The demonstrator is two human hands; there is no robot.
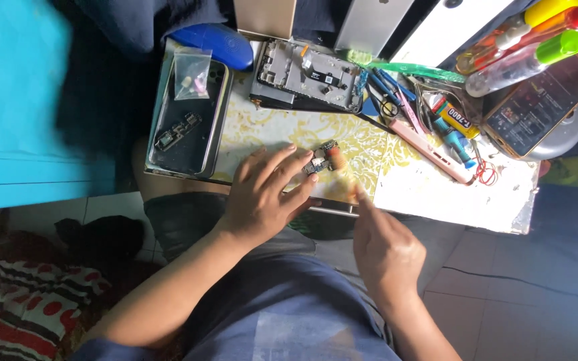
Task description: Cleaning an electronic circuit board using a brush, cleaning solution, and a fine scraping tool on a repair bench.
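Observation:
My left hand (pixel 262 190) lies flat on the yellow patterned work board (pixel 275 130), its fingertips pinning a small dark circuit board (pixel 320 160). My right hand (pixel 382 251) is closed around a thin tool (pixel 344 175) with a brown tip that touches the circuit board; the tool is blurred. An opened phone frame (pixel 309 73) with exposed parts lies at the board's far edge, beyond both hands.
A dark phone back (pixel 185 127) with a small plastic bag (pixel 190 73) on it lies at left. Tweezers, a glue tube (pixel 453 119), a pink phone frame (pixel 429 150) and bottles (pixel 523 63) crowd the right, beside a lit phone (pixel 540 107). A turquoise surface stands far left.

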